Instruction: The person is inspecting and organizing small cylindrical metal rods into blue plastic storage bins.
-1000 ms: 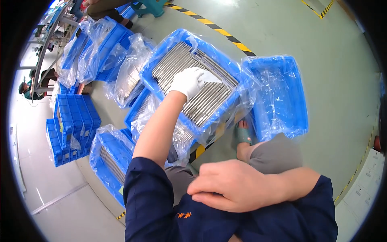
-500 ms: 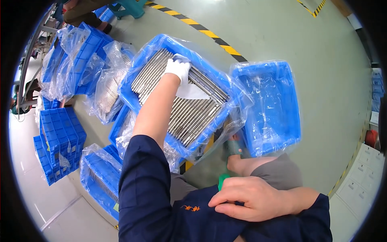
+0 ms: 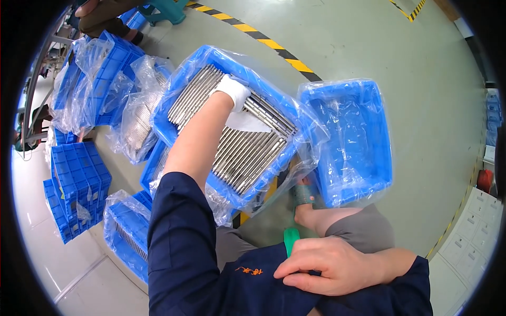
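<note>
Slim steel rods point(image 3: 240, 147) (shiny, round) under gloved left hand point(image 3: 232, 90)

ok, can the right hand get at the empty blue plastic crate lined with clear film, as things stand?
Probably yes. The right hand rests on the lap, bare and holding nothing I can make out, and the empty blue plastic crate sits open-topped just ahead on that side. Only the raised knee lies between.

Gloved left hand point(image 3: 232, 90) stretched far forward, palm down, bare right hand point(image 3: 329, 263) resting against body
</note>
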Demonstrator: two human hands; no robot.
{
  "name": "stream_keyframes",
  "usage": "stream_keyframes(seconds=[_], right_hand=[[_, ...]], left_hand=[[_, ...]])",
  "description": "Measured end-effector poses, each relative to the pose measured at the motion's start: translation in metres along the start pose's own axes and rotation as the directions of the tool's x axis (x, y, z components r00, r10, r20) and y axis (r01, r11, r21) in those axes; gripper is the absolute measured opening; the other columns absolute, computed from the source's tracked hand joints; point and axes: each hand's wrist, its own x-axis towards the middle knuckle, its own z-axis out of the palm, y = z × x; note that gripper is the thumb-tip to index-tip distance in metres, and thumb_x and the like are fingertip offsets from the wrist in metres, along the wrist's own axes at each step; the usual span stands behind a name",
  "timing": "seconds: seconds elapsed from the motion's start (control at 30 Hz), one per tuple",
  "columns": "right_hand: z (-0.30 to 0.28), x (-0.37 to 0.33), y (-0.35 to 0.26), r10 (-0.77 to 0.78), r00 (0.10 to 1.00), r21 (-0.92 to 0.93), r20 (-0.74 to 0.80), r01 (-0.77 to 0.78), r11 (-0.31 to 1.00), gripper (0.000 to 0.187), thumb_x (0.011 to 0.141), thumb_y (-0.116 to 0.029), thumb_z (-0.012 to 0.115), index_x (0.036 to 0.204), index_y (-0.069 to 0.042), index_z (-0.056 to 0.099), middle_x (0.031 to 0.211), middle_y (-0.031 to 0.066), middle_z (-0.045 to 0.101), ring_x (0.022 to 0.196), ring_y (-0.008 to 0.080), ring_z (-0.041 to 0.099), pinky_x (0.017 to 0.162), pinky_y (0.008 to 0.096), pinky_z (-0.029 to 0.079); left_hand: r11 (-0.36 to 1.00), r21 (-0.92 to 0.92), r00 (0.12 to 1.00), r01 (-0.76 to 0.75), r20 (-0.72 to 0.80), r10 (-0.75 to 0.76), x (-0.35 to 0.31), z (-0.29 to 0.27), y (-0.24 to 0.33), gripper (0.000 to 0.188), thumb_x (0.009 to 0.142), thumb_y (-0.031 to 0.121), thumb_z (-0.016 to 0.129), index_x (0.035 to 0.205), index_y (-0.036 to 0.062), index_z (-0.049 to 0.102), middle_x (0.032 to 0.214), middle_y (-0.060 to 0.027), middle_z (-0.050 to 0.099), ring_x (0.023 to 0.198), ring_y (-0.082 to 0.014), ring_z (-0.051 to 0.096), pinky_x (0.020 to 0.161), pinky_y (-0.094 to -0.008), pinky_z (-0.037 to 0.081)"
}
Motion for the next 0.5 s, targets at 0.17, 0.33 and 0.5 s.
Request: stream_keyframes(seconds=[0.17,0.33,0.5], right_hand=[[0.001,0.0,-0.003,0.004,1.0,0.024,0.031,-0.005,1.0,0.013,0.079,-0.013,0.057,0.09,-0.007,0.059,0.074,0.0053,0.052,0.065,0.0204,0.053,0.055,0.0289,0.042],[0.005,-0.002,-0.004,-0.002,0.999,0.013,0.042,0.001,1.0,0.012,0.08,-0.014,0.055,0.088,-0.006,0.057,0.075,0.0069,0.051,0.067,0.0228,0.053,0.057,0.0304,0.043],[0.014,0.0,-0.009,-0.042,0.998,-0.006,0.055,0.043,0.999,0.012,0.08,-0.015,0.054,0.087,-0.006,0.056,0.075,0.007,0.051,0.07,0.0232,0.053,0.059,0.0306,0.043]], left_hand=[[0.994,0.099,0.995,-0.039,-0.085,0.048,0.002,-0.01,0.005,0.019,0.066,0.009,0.055,0.083,0.0139,0.063,0.086,-0.0066,0.062,0.089,-0.0233,0.058,0.084,-0.0383,0.037],[0.974,0.162,0.968,-0.156,-0.172,0.183,-0.005,-0.02,0.038,0.015,0.075,0.014,0.048,0.077,0.0142,0.062,0.075,-0.0071,0.062,0.076,-0.0231,0.061,0.075,-0.0352,0.039],[0.977,0.12,0.964,-0.174,-0.184,0.194,-0.02,-0.016,0.039,0.015,0.076,0.013,0.046,0.077,0.0115,0.062,0.073,-0.0074,0.062,0.073,-0.0238,0.061,0.072,-0.036,0.04]])
